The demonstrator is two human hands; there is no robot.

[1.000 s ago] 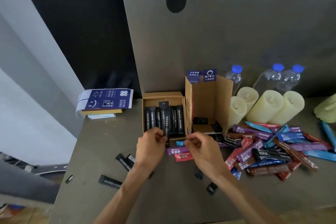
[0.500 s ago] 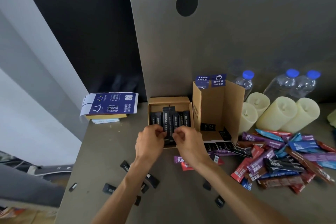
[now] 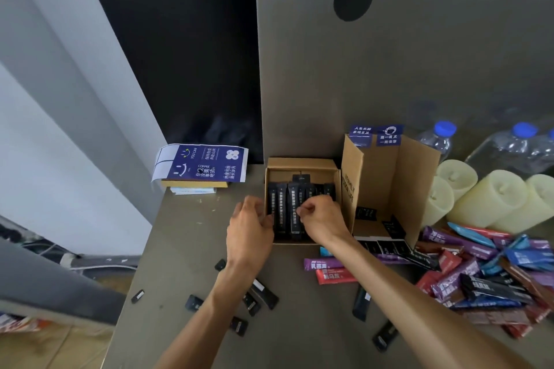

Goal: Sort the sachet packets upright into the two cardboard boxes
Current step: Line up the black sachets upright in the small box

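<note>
A low cardboard box [image 3: 299,163] holds a row of black sachets [image 3: 281,207] standing upright. My left hand [image 3: 250,229] rests at the box's front left corner, its fingers curled against the leftmost sachets. My right hand [image 3: 322,216] is over the box's front right part, pinching a black sachet [image 3: 295,216] within the row. To the right stands a taller open cardboard box [image 3: 398,186] with a few small black packets on its floor. A heap of coloured sachets [image 3: 485,272] lies at the right of the table.
Small black packets [image 3: 260,293] lie scattered near my left forearm. A purple [image 3: 322,264] and a red sachet [image 3: 334,275] lie under my right arm. Pale candles [image 3: 491,201] and water bottles [image 3: 515,147] stand at the back right. A blue printed carton [image 3: 201,166] lies back left. A grey panel [image 3: 389,54] rises behind.
Both hands moved forward from the table in front of the box into the low box. The right hand now pinches a sachet in the row. The camera has shifted closer.
</note>
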